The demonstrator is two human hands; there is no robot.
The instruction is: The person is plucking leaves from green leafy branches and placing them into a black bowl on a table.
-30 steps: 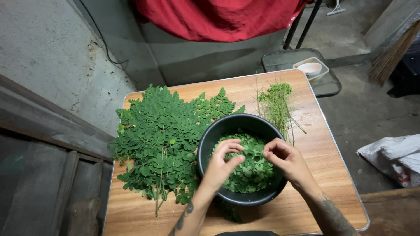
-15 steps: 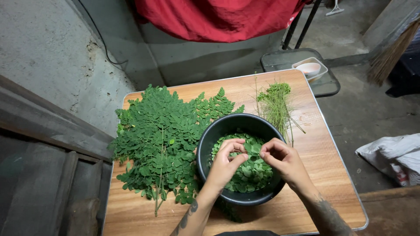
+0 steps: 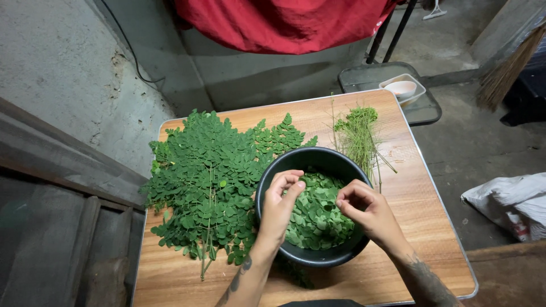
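Observation:
A black bowl (image 3: pixel 284 165) holding loose small green leaves (image 3: pixel 318 219) stands on a wooden table (image 3: pixel 409 204). Both my hands hover over the bowl. My left hand (image 3: pixel 280 207) has its fingers pinched together above the leaves, near the bowl's left rim. My right hand (image 3: pixel 364 210) pinches at something small above the right side; whether a thin stem runs between the hands is too fine to tell. A big heap of leafy green sprigs (image 3: pixel 210 182) lies left of the bowl. A bundle of bare thin stems (image 3: pixel 359 133) lies beyond it at the right.
A concrete wall (image 3: pixel 68 74) and a wooden ledge border the table's left. Behind the table hangs a red cloth (image 3: pixel 284 23). A small side table with a white dish (image 3: pixel 401 88) stands at the back right, a broom (image 3: pixel 506 68) beside it. A white sack (image 3: pixel 512 199) lies on the floor.
My hands have drawn slightly closer together over the bowl, fingers working at the leaves. Bowl, sprigs and stems have not moved.

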